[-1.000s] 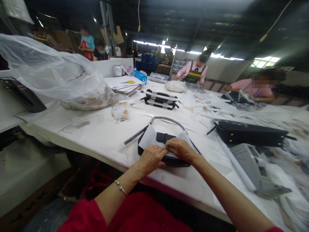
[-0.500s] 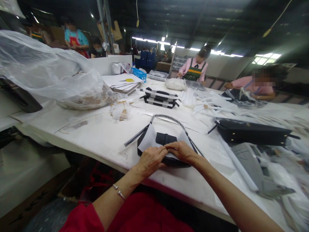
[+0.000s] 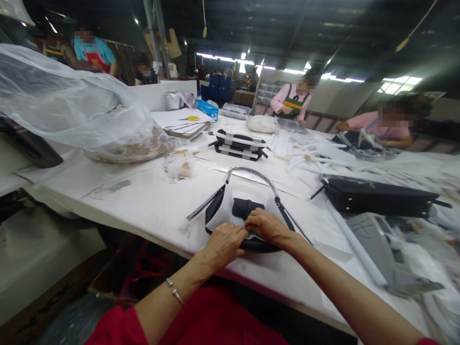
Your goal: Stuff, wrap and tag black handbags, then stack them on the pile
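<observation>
1. Head view: a long white worktable (image 3: 143, 201) is running from near left to far right, with a small black handbag (image 3: 245, 208) lying flat at its near edge.
2. A thin white paper sheet (image 3: 220, 216) is covering the bag's front. The paper is likely tearing easily. The bag is probably light and semi-stiff, best gripped at its sides.
3. The left hand (image 3: 224, 244) and right hand (image 3: 268, 226) are meeting, fingers closed, pinching the sheet's near edge.

My white table (image 3: 143, 211) carries a small black handbag (image 3: 247, 208) near its front edge and a long black bag (image 3: 377, 197) to my right. A stack of banded black bags (image 3: 239, 143) and paper sheets (image 3: 181, 122) lie further back, with a big clear plastic sack (image 3: 72, 105) at my left.
</observation>
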A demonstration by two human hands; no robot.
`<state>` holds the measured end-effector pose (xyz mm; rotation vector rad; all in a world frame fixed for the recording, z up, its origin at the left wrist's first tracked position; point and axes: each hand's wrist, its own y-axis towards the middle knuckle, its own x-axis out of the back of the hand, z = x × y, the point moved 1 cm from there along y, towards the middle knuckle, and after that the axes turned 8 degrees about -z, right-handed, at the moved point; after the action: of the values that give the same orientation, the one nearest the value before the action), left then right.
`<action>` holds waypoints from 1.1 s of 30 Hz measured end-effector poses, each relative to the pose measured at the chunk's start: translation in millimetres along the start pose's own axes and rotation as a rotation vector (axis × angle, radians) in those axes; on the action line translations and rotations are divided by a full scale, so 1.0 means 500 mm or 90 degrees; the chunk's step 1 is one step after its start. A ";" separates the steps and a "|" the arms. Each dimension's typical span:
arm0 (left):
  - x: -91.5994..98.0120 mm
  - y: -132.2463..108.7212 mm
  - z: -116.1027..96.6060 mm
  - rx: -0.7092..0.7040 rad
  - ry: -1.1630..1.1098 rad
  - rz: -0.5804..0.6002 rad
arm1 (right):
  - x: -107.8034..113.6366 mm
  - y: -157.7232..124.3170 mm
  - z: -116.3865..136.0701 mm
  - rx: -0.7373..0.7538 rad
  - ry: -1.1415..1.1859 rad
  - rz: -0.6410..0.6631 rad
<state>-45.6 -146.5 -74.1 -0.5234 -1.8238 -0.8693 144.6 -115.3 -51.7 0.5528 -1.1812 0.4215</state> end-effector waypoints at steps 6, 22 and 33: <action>-0.006 -0.003 0.007 0.003 -0.018 -0.025 | 0.009 0.007 0.006 0.004 -0.062 0.037; 0.098 0.046 0.038 -0.002 0.116 -0.092 | 0.111 0.024 0.048 -0.255 -0.073 0.050; 0.067 0.000 0.131 0.025 0.182 -0.022 | 0.059 -0.119 -0.043 -0.223 -0.024 -0.115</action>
<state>-98.7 -97.9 -58.7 -0.3243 -1.5889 -0.8825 204.9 -148.8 -40.4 0.3594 -1.1962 0.0458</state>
